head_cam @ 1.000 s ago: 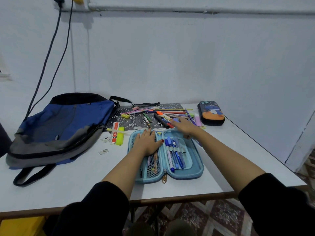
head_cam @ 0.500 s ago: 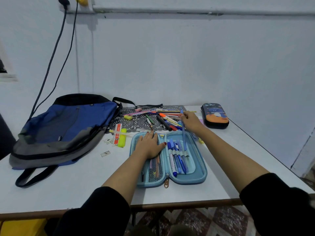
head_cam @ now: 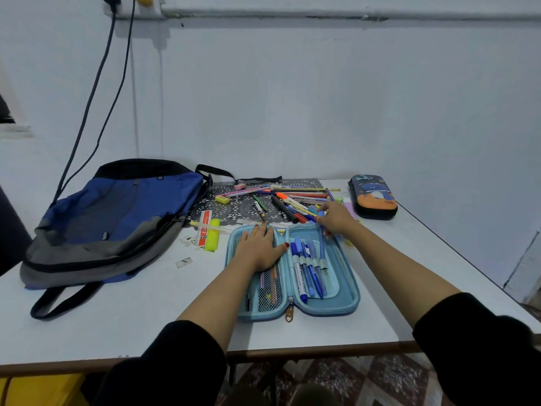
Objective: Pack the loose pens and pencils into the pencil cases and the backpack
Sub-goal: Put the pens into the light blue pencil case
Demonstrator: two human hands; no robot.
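Fingers (head_cam: 323, 219) of the right hand (head_cam: 336, 219) pinch a slim blue plastic pen (head_cam: 322, 249) over the far end of the open light-blue zip pencil case (head_cam: 349, 288), seemingly feeding it under the elastic loops (head_cam: 314, 262), while the left hand (head_cam: 259, 247), fingers straight, presses its mesh half (head_cam: 270, 291) steady.

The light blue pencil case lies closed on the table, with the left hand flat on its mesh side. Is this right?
No. The head view shows the light blue pencil case lying open, not closed; the left hand does rest flat on its mesh side.
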